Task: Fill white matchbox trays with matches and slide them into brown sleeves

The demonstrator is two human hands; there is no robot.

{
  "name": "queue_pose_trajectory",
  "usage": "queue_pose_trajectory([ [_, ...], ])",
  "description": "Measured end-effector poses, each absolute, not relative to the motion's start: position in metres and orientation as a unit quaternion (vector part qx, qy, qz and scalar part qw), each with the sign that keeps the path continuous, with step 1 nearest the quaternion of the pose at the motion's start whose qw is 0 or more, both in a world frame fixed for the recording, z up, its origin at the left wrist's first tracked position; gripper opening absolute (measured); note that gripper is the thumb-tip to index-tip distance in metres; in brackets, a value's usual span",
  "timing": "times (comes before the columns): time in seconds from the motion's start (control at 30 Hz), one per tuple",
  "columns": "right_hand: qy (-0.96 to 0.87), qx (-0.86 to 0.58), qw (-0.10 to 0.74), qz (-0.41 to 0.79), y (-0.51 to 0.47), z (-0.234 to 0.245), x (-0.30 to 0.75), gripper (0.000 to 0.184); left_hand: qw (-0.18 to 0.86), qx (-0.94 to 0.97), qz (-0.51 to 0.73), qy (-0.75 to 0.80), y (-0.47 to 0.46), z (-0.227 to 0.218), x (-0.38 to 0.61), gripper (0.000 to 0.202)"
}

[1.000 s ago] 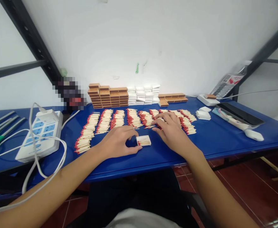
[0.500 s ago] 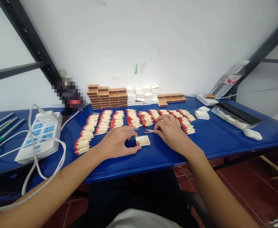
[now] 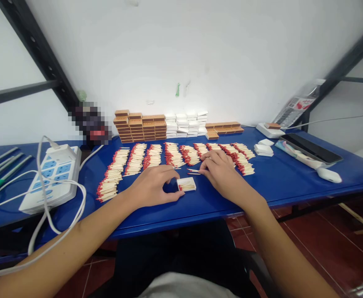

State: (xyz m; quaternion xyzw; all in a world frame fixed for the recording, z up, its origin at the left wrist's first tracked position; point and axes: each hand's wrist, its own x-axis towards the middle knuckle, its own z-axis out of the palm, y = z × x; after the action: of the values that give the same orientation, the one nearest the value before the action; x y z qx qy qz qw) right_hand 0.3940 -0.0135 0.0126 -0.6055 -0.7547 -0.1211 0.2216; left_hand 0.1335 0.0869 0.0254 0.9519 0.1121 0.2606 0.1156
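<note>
A small white matchbox tray (image 3: 190,181) lies on the blue tabletop with a few red-headed matches (image 3: 185,187) inside. My left hand (image 3: 153,186) steadies its left end between curved thumb and fingers. Right of the tray and a little above it, the thumb and fingertips of my right hand (image 3: 220,170) pinch a couple of matches (image 3: 194,172), whose red heads point left. Behind both hands, loose matches (image 3: 173,155) are spread in several slanting rows; my right hand covers part of the rows on its side.
Brown matchboxes (image 3: 154,128) and white trays (image 3: 182,123) are stacked along the wall. A power strip (image 3: 56,174) with white cables and green-handled tools (image 3: 6,174) lie left. A phone (image 3: 313,148), a white earphone case (image 3: 329,175) and a tilted bottle (image 3: 299,105) are right.
My right hand has shifted slightly left, and the pinched matches now show slightly apart at their heads. My left hand and the tray have stayed in place.
</note>
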Motion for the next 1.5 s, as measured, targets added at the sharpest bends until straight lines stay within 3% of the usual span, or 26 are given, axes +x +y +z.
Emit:
queue_pose_trajectory([
  [1.07,-0.769,-0.59,0.215,-0.119,-0.009,0.008,0.39,0.013,0.123,0.95,0.26,0.119,0.085,0.027,0.134,0.022],
  [1.5,-0.798,-0.552,0.24,-0.04,-0.031,0.034,0.361,0.014,0.12,0.948,0.273,0.109,0.085,0.026,0.135,0.019],
])
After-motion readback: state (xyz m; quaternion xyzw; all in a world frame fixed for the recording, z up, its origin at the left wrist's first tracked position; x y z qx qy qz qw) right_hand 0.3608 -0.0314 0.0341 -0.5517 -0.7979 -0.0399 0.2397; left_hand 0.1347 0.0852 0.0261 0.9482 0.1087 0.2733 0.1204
